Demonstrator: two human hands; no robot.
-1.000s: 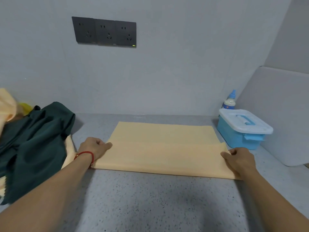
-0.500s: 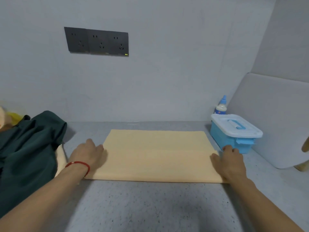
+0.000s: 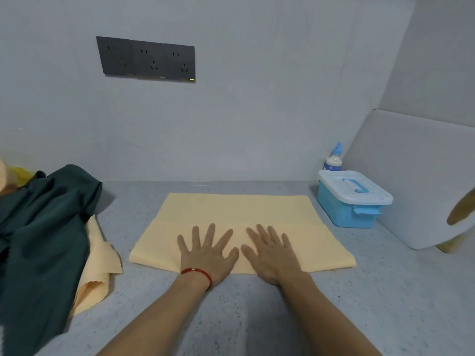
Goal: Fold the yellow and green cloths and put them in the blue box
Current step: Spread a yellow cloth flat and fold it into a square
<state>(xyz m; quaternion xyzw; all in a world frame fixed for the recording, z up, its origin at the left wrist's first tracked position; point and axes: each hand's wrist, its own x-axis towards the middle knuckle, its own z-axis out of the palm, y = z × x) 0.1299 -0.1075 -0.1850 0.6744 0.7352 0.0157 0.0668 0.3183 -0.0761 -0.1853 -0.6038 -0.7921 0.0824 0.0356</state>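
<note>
Grey speckled bench (image 3: 257, 317): both flat, empty hands, left hand (image 3: 208, 253) and right hand (image 3: 272, 253), press the once-folded yellow cloth (image 3: 236, 209). Green cloth (image 3: 38, 227) lies unfolded at nine o'clock; blue box (image 3: 352, 201), lidded, at two o'clock.

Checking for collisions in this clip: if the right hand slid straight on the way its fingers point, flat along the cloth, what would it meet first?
Nothing solid, it seems: the right hand crosses only the yellow cloth, then bare counter, before the back wall. Depth is uncertain.
</note>
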